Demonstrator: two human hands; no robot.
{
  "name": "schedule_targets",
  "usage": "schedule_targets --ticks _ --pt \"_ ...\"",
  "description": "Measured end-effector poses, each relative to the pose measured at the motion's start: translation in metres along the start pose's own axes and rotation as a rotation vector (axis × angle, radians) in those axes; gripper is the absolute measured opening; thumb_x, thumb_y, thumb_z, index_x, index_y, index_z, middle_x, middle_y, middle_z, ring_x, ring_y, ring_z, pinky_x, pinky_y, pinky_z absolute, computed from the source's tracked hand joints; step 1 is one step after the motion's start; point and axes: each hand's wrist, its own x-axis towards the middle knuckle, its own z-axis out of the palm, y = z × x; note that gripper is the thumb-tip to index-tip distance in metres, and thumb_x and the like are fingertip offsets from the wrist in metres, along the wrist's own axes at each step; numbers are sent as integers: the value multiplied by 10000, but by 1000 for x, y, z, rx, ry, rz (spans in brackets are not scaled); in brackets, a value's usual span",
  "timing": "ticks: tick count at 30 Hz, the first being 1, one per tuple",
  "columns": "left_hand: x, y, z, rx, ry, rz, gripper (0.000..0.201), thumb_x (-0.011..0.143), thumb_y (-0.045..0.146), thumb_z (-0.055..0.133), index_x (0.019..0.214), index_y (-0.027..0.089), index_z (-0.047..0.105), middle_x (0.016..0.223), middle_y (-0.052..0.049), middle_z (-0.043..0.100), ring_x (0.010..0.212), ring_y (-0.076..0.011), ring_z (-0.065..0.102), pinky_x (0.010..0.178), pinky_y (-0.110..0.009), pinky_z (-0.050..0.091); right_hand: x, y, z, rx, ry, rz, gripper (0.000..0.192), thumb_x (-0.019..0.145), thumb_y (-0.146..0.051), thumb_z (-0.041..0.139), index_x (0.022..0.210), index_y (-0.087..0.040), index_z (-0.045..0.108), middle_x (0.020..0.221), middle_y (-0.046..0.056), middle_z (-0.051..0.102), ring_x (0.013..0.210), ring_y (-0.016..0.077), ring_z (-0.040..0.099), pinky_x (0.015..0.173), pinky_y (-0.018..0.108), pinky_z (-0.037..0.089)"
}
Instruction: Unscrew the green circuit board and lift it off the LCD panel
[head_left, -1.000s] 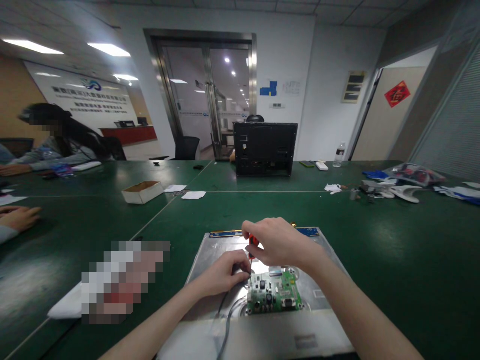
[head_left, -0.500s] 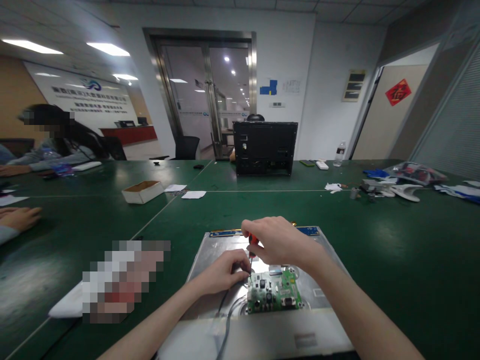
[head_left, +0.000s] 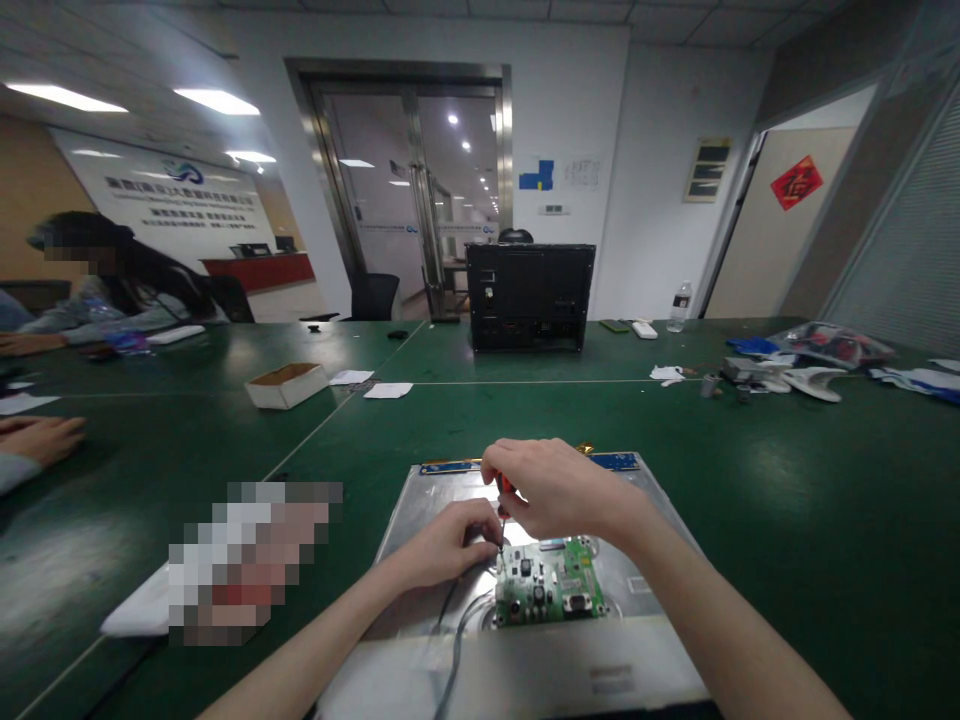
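Right hand [head_left: 559,490] clamped on red-handled screwdriver [head_left: 504,487], tip down at corner of green circuit board [head_left: 550,583]. Left hand [head_left: 442,545] fingers pinched at tip. Board sat on metal panel back [head_left: 420,510], tabletop [head_left: 787,480]. Looked light, stiff, fragile; best gripped by edges.

The right hand [head_left: 559,490] gripped a red-handled screwdriver [head_left: 504,492] upright over a small green circuit board [head_left: 547,585]; the left hand [head_left: 446,543] steadied its tip.
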Motion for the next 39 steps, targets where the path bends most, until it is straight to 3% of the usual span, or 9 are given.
schedule_targets --ticks 4,7,11,15,18,23,29,34,39 --pt "-1 8 -2 22 3 -23 95 715 111 576 762 177 627 781 6 649 759 -167 581 720 -264 452 5 2 2 -126 44 62 132 852 -315 629 902 -197 599 774 15 677 618 129 547 498 277 181" --pt "-1 9 -2 23 -6 -33 88 723 116 588 771 176 632 783 3 653 757 -168 586 714 -263 452 8 3 3 -146 18 112 302 889 -456 585 752 -188 609 631 14 635 579 136 542 497 283 174" --pt "-1 2 0 0 8 -22 118 724 107 582 808 176 627 819 4 660 787 -176 589 741 -275 460 4 3 1 22 -1 28 132 836 -320 632 862 -193 609 805 17 688 668 137 569 514 262 232" --pt "0 -1 1 -7 -3 4 133 711 93 578 810 171 619 803 8 649 777 -173 582 741 -274 453 2 3 1 52 -16 -5 174 798 -181 608 965 -196 560 846 10 685 674 130 563 510 250 235" --pt "0 4 -1 18 -9 -30 117 713 87 577 782 171 621 801 6 651 776 -169 581 732 -266 445 7 3 3 -51 -7 70 133 863 -283 602 964 -207 560 780 4 680 630 135 556 503 259 197" --pt "-1 11 -2 24 -6 -47 98 729 103 593 781 171 639 807 1 659 791 -172 584 722 -258 440 10 5 4 -127 -1 104 288 900 -477 558 814 -203 585 674 12 647 616 149 563 510 280 181" --pt "0 4 0 -16 4 -12 148 688 73 566 778 169 635 771 11 643 756 -163 577 722 -260 444 1 8 1 62 -35 -28 214 799 -202 603 1004 -188 544 999 39 665 723 133 567 546 254 273" --pt "0 8 -1 -3 -12 -40 119 701 88 573 769 168 631 781 9 650 759 -165 580 721 -262 440 7 3 1 -39 -23 22 95 848 -232 585 936 -200 571 878 19 683 674 131 556 513 264 218" --pt "-1 11 -3 6 -28 -29 110 722 97 569 780 170 627 811 6 646 784 -167 583 741 -264 437 8 3 1 -119 -21 60 216 865 -411 604 822 -200 591 700 10 665 610 137 545 504 281 182"
